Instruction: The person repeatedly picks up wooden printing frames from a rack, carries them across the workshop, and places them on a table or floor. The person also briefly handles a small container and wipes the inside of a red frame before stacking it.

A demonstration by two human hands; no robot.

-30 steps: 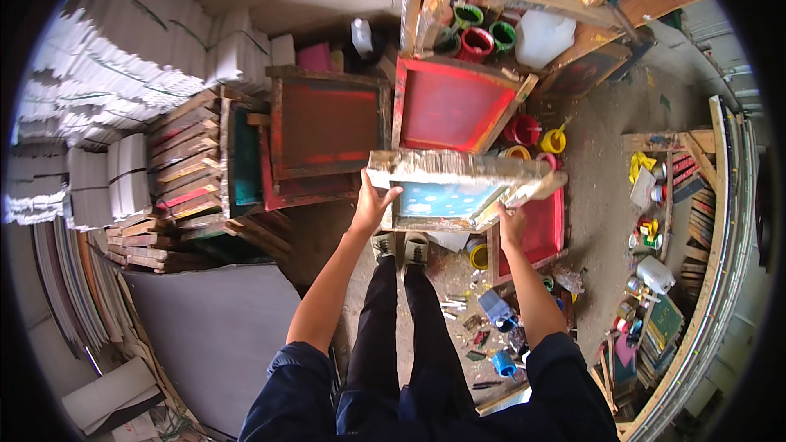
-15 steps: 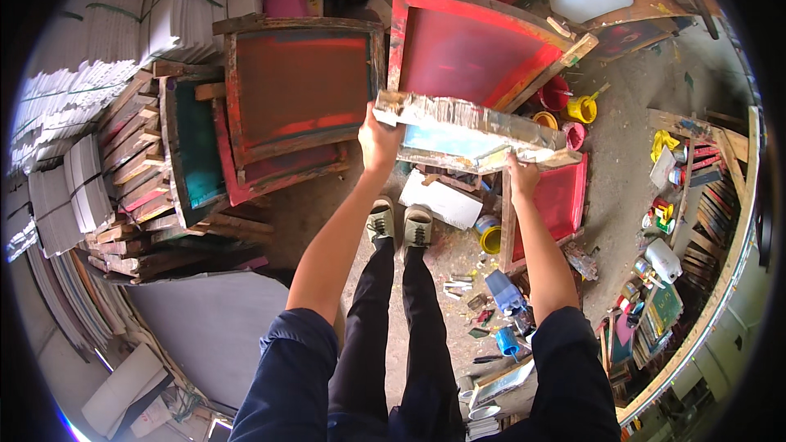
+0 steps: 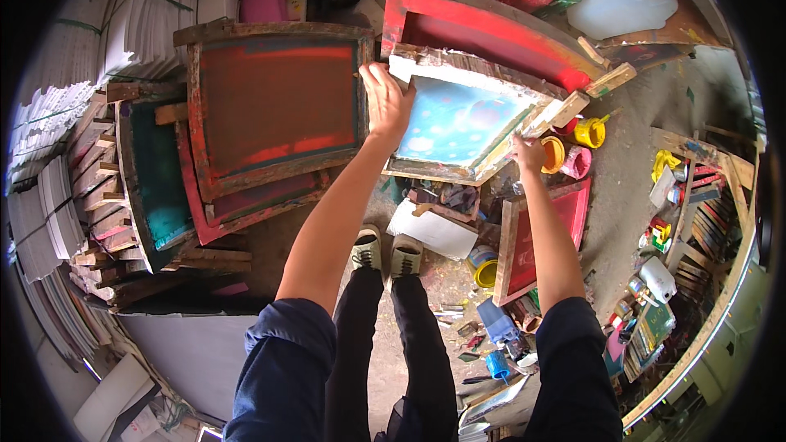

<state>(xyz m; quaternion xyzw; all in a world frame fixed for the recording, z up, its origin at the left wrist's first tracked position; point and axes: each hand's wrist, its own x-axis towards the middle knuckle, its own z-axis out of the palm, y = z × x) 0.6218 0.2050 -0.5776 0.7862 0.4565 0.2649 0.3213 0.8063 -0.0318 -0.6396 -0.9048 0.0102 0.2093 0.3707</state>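
Both hands, left (image 3: 386, 102) and right (image 3: 528, 153), clamped on the blue screen (image 3: 454, 124) at upper center; I'd keep it level, clear of the red frame (image 3: 270, 106).

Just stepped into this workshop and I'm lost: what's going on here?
A person standing on the dirt floor holds a wooden screen-printing frame with a pale blue mesh in the air, left hand on its left edge, right hand at its lower right edge. Red-stained frames lean stacked to the left, paint tubs sit nearby.
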